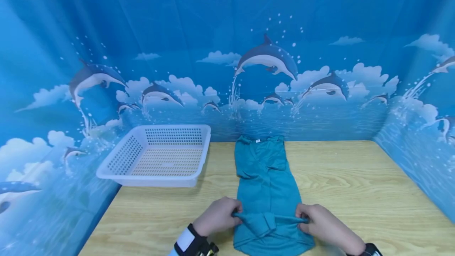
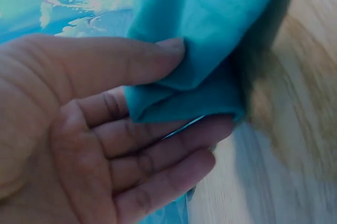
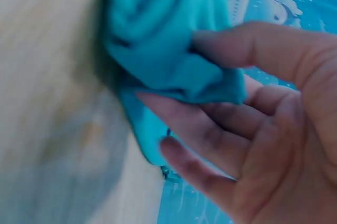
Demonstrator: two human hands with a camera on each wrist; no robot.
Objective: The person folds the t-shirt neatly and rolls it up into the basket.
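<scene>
A teal shirt (image 1: 268,185) lies lengthwise on the table, narrowed into a long strip, its collar end with a small white label at the far edge. Its near part is lifted in a crosswise fold. At the fold's left end my left hand (image 1: 219,215) pinches the cloth; in the left wrist view the thumb (image 2: 158,60) presses on top with the fingers underneath. On the other end my right hand (image 1: 321,222) pinches the fabric, thumb (image 3: 226,45) above and fingers below in the right wrist view. Below the fold, the nearest section of the shirt spreads flat.
A white perforated plastic basket (image 1: 197,181) stands at the table's back left. Behind and along both sides hangs a blue curtain (image 1: 213,11) printed with dolphins and clouds. The light wood table (image 1: 355,181) extends to the right of the shirt.
</scene>
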